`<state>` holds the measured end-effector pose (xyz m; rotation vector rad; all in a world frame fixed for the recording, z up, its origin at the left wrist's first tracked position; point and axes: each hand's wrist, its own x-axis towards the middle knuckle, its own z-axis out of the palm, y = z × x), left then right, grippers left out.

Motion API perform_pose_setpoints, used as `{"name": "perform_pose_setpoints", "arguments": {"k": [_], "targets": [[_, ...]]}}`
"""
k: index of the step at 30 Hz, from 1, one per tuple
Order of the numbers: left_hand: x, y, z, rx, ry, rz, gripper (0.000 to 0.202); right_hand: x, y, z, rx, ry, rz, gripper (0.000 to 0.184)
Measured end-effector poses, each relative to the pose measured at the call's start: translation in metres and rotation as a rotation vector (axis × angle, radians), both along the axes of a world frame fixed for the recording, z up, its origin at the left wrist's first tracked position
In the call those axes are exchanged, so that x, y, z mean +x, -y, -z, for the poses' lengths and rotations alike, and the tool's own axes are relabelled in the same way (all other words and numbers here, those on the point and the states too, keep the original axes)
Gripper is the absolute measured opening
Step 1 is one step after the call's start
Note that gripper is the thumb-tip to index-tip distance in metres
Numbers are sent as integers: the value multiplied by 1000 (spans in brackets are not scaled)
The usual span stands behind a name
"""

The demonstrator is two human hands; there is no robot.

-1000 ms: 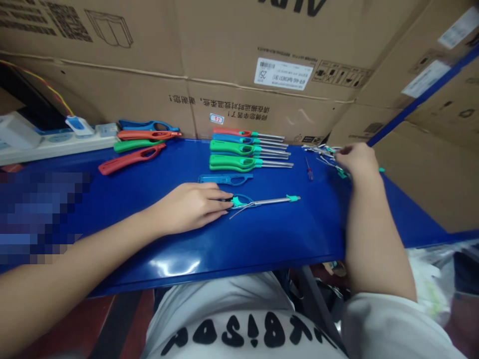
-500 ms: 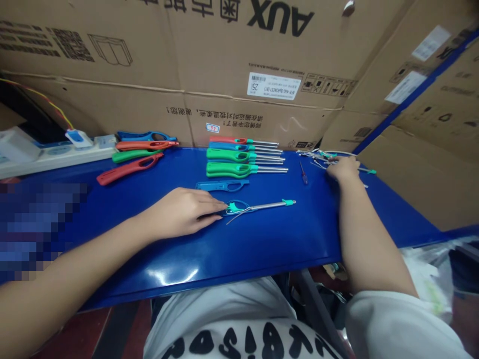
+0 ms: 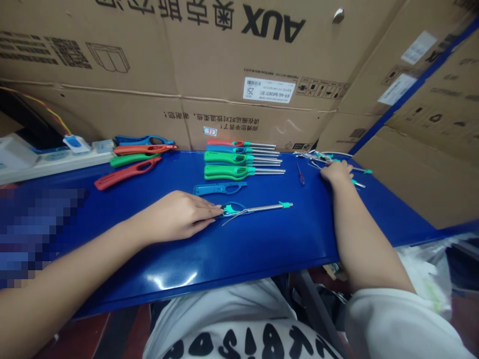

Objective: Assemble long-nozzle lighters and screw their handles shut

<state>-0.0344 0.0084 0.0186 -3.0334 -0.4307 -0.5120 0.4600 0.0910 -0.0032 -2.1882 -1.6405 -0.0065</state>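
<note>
My left hand (image 3: 187,214) is closed round the handle end of an open blue gas lighter (image 3: 245,206), which lies on the blue table. The lighter's teal trigger, thin wires and metal tube with a teal piece near its tip show beyond my fingers. Just behind it lies a loose blue handle shell (image 3: 220,188). At the right, my right hand (image 3: 339,173) is in a pile of lighter inner parts (image 3: 322,158), made up of metal tubes, white wires and teal pieces. Its fingers are curled down and partly hidden; what they grip cannot be made out.
Several lighters with metal tubes (image 3: 243,158) lie in a row at the back. Coloured handle shells (image 3: 129,172) are by a white power strip (image 3: 56,162) on the left. A small screwdriver (image 3: 301,175) lies near the pile. Cardboard (image 3: 209,65) walls the table's back.
My right hand stays in the parts pile, its fingers shifting among the parts; a metal tube tip now shows beside it. My left hand still holds the blue lighter. The view has shifted slightly.
</note>
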Motion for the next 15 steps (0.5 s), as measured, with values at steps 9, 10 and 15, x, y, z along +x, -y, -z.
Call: {"name": "perform_pose_setpoints", "arguments": {"k": [9, 10, 15], "targets": [[2, 2, 3, -2, 36, -15, 30, -13, 4, -8, -51, -98, 420, 18], [1, 1, 3, -10, 42, -11, 30, -13, 5, -9, -47, -108, 409, 16], [1, -2, 6, -45, 65, -2, 30, -17, 7, -11, 13, -107, 379, 12]]}}
